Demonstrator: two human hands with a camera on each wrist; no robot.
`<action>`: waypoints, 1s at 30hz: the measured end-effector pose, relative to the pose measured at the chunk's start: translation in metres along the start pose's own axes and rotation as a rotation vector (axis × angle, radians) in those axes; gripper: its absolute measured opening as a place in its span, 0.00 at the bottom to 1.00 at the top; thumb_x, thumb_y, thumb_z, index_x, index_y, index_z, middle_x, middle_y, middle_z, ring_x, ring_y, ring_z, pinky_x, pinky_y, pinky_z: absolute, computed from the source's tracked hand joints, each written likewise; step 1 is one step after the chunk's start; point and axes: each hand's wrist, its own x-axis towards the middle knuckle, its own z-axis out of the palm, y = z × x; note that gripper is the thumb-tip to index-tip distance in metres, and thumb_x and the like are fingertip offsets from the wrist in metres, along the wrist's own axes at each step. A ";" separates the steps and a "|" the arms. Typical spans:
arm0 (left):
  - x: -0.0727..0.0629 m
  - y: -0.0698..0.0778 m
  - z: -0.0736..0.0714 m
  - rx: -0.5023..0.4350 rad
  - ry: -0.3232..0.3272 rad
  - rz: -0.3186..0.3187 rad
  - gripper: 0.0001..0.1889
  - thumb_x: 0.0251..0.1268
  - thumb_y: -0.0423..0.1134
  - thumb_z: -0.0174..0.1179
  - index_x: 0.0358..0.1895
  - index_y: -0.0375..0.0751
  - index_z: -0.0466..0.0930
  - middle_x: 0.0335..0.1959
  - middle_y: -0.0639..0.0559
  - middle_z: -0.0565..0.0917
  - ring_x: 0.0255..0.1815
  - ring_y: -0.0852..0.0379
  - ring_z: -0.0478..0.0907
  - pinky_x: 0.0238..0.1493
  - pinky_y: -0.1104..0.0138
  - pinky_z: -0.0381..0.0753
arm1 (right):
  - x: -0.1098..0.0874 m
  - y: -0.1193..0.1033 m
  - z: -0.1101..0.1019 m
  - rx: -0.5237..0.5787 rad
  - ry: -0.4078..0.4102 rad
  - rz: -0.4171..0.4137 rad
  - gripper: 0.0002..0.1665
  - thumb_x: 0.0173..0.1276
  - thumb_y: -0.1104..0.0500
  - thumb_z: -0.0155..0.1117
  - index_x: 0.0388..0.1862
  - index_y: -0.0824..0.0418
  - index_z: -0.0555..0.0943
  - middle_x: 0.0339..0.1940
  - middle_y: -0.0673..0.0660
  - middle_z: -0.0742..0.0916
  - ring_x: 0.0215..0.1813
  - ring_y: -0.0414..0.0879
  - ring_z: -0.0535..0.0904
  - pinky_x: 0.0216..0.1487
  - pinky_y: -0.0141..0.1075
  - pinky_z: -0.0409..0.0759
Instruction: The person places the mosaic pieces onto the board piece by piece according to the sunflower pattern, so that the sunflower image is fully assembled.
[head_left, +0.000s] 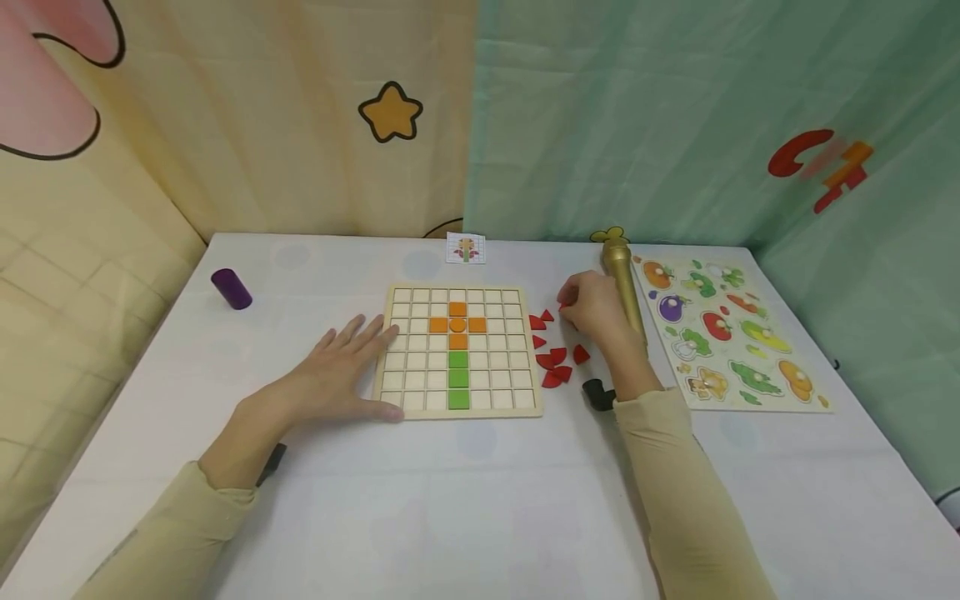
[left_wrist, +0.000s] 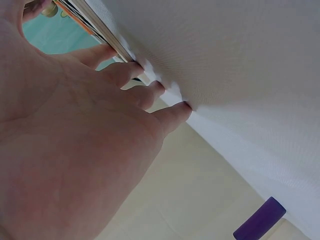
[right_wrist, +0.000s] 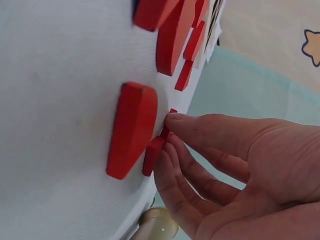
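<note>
A wooden grid board [head_left: 396, 412] lies mid-table, with orange tiles [head_left: 477, 325] in a cross around an orange disc and green tiles [head_left: 458, 378] in a column below. My left hand [head_left: 333, 379] rests spread at the board's left edge, thumb and fingertips at its frame; the left wrist view shows the fingertips down on the white cloth. Right of the board, my right hand [head_left: 596, 310] pinches a small red piece [right_wrist: 167, 128] between thumb and fingers, close over the cloth. Several red quarter-round pieces [right_wrist: 132, 130] lie loose between that hand and the board.
A small pattern card [head_left: 466, 248] lies behind the board. To the right are a gold microphone-like stick [head_left: 619, 271] and a vegetable puzzle board [head_left: 720, 400]. A purple cylinder [head_left: 231, 288] lies at the far left. Curtains hang behind the table.
</note>
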 end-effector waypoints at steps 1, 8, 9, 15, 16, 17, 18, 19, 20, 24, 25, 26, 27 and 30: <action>0.000 0.000 0.000 0.000 0.000 0.000 0.65 0.53 0.73 0.72 0.87 0.43 0.49 0.88 0.37 0.46 0.88 0.31 0.37 0.83 0.33 0.37 | 0.000 0.000 0.000 0.002 -0.002 0.000 0.10 0.72 0.66 0.70 0.50 0.65 0.87 0.48 0.64 0.89 0.48 0.57 0.81 0.52 0.47 0.87; 0.000 0.000 -0.001 -0.006 0.001 0.011 0.65 0.54 0.73 0.72 0.87 0.43 0.49 0.88 0.37 0.46 0.88 0.32 0.37 0.83 0.33 0.37 | 0.001 0.002 0.000 0.010 0.008 -0.022 0.09 0.72 0.66 0.69 0.49 0.65 0.87 0.44 0.63 0.89 0.44 0.55 0.81 0.44 0.43 0.86; 0.000 0.000 -0.001 -0.008 0.001 0.012 0.65 0.54 0.72 0.72 0.87 0.43 0.48 0.88 0.37 0.46 0.88 0.32 0.37 0.83 0.33 0.37 | 0.001 0.003 0.001 0.011 0.011 -0.026 0.09 0.72 0.65 0.69 0.49 0.65 0.88 0.43 0.63 0.88 0.43 0.55 0.81 0.42 0.42 0.86; -0.001 0.000 -0.002 -0.009 -0.001 0.008 0.65 0.54 0.72 0.72 0.87 0.43 0.49 0.88 0.37 0.46 0.88 0.32 0.37 0.83 0.33 0.37 | 0.003 0.002 0.003 0.005 0.009 -0.049 0.10 0.72 0.63 0.71 0.50 0.62 0.87 0.43 0.61 0.88 0.43 0.54 0.81 0.43 0.42 0.86; -0.001 0.000 -0.001 -0.008 -0.001 0.007 0.65 0.54 0.72 0.72 0.87 0.42 0.49 0.88 0.37 0.46 0.88 0.32 0.37 0.83 0.33 0.37 | 0.003 0.002 0.003 0.005 0.001 -0.061 0.11 0.72 0.63 0.71 0.52 0.62 0.87 0.44 0.62 0.88 0.44 0.55 0.82 0.45 0.44 0.87; -0.001 0.000 -0.001 -0.007 -0.001 0.006 0.65 0.54 0.72 0.72 0.87 0.42 0.49 0.88 0.37 0.46 0.88 0.32 0.37 0.83 0.33 0.37 | 0.003 0.002 0.004 0.005 -0.008 -0.072 0.13 0.72 0.63 0.71 0.53 0.62 0.87 0.46 0.62 0.89 0.46 0.55 0.82 0.48 0.45 0.87; -0.001 0.000 -0.001 -0.007 -0.001 0.006 0.65 0.54 0.72 0.72 0.87 0.42 0.49 0.88 0.37 0.46 0.88 0.32 0.37 0.83 0.33 0.37 | 0.004 0.002 0.004 0.005 -0.018 -0.083 0.14 0.72 0.63 0.72 0.55 0.62 0.87 0.47 0.62 0.89 0.47 0.55 0.82 0.51 0.46 0.87; -0.001 0.000 -0.001 -0.006 -0.001 0.006 0.65 0.54 0.72 0.72 0.87 0.43 0.49 0.88 0.37 0.46 0.88 0.32 0.37 0.83 0.33 0.37 | 0.004 0.001 0.004 0.003 -0.028 -0.092 0.15 0.72 0.63 0.72 0.56 0.61 0.86 0.49 0.62 0.89 0.49 0.56 0.82 0.54 0.47 0.87; -0.001 -0.001 -0.001 -0.006 -0.001 0.006 0.65 0.54 0.72 0.72 0.87 0.43 0.49 0.88 0.37 0.46 0.88 0.32 0.37 0.83 0.33 0.36 | 0.005 0.001 0.004 0.000 -0.035 -0.104 0.15 0.72 0.64 0.72 0.56 0.61 0.87 0.50 0.62 0.89 0.50 0.56 0.82 0.56 0.48 0.87; 0.000 -0.001 -0.001 -0.002 0.001 0.008 0.65 0.54 0.73 0.71 0.87 0.43 0.48 0.88 0.38 0.46 0.88 0.32 0.37 0.83 0.33 0.36 | 0.006 0.001 0.005 -0.003 -0.045 -0.117 0.13 0.72 0.63 0.72 0.54 0.62 0.88 0.49 0.61 0.90 0.50 0.55 0.82 0.57 0.48 0.86; 0.000 -0.001 -0.001 -0.001 0.001 0.008 0.65 0.53 0.74 0.71 0.87 0.43 0.48 0.88 0.38 0.46 0.88 0.32 0.37 0.84 0.33 0.36 | 0.005 0.001 0.004 -0.003 -0.041 -0.120 0.12 0.72 0.63 0.72 0.53 0.62 0.88 0.48 0.61 0.90 0.49 0.55 0.82 0.56 0.48 0.86; 0.000 -0.001 -0.001 -0.001 0.002 0.008 0.65 0.53 0.74 0.71 0.87 0.43 0.48 0.88 0.38 0.46 0.88 0.32 0.37 0.84 0.33 0.36 | 0.005 0.001 0.004 -0.003 -0.037 -0.123 0.12 0.71 0.63 0.72 0.52 0.63 0.88 0.47 0.61 0.90 0.48 0.55 0.82 0.56 0.47 0.86; 0.000 -0.001 -0.001 0.000 0.001 0.006 0.65 0.53 0.74 0.71 0.87 0.43 0.48 0.88 0.38 0.46 0.88 0.32 0.37 0.84 0.33 0.36 | 0.005 0.001 0.004 0.000 -0.031 -0.128 0.11 0.71 0.63 0.72 0.51 0.63 0.87 0.46 0.61 0.90 0.47 0.55 0.82 0.55 0.47 0.86; 0.000 -0.002 0.000 -0.002 -0.001 0.003 0.65 0.53 0.74 0.71 0.87 0.44 0.48 0.88 0.38 0.46 0.88 0.32 0.37 0.84 0.33 0.36 | 0.005 0.003 0.005 0.015 -0.014 -0.143 0.10 0.70 0.64 0.73 0.49 0.63 0.86 0.44 0.61 0.89 0.46 0.54 0.82 0.53 0.46 0.85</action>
